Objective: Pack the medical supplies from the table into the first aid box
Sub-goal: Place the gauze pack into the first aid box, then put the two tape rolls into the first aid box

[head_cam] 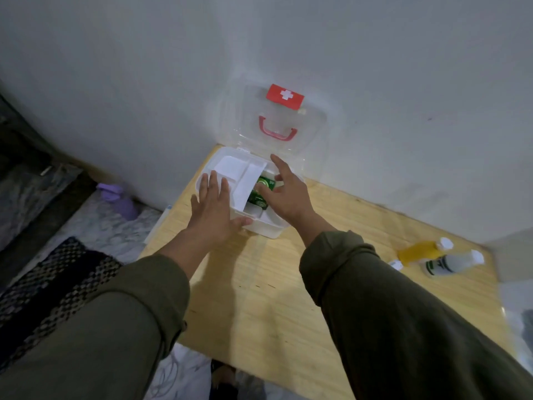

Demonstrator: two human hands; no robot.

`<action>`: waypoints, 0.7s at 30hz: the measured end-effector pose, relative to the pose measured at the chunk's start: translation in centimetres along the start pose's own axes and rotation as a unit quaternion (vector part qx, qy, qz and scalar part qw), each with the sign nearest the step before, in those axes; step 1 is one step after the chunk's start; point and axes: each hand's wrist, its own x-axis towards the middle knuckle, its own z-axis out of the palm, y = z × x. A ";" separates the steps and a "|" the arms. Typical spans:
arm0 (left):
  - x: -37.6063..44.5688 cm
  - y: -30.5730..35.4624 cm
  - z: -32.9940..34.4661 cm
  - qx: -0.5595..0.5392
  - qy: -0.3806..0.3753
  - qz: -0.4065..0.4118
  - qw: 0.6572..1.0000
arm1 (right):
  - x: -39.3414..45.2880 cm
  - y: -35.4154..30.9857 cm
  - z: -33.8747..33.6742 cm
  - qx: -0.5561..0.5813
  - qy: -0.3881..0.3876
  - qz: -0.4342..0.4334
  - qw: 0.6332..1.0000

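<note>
The white first aid box [269,230] stands open at the table's far corner, its clear lid [274,116] with red handle and red cross label leaning on the wall. My left hand [212,210] lies flat on the box's left side, fingers straight, thumb along the front wall. My right hand [288,192] reaches into the right side with spread fingers touching a green package [266,183]. A white paper packet [249,184] lies tilted across the box's middle. On the table's right stand a yellow bottle [418,251] and a white bottle [452,264].
The wooden table [274,298] sits against a grey wall. A small white cap [395,264] lies by the bottles. A purple object [116,199] rests on the floor to the left, beside a dark patterned rug [54,284].
</note>
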 end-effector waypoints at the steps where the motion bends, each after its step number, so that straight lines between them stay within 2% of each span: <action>1: -0.1 0.2 -0.1 0.005 0.005 0.002 1.000 | -0.2 0.1 -0.5 -0.021 0.003 -0.019 1.000; 6: -1.3 2.1 -0.9 0.045 0.028 0.016 0.998 | -2.5 0.8 -3.4 -0.078 0.027 -0.058 0.995; 14: -4.4 7.6 -0.5 0.052 0.069 0.072 0.994 | -8.7 4.3 -8.4 -0.116 0.058 -0.014 0.991; 21: -9.1 15.1 3.9 0.058 0.025 0.130 0.989 | -16.3 9.0 -12.8 -0.111 0.093 0.045 0.988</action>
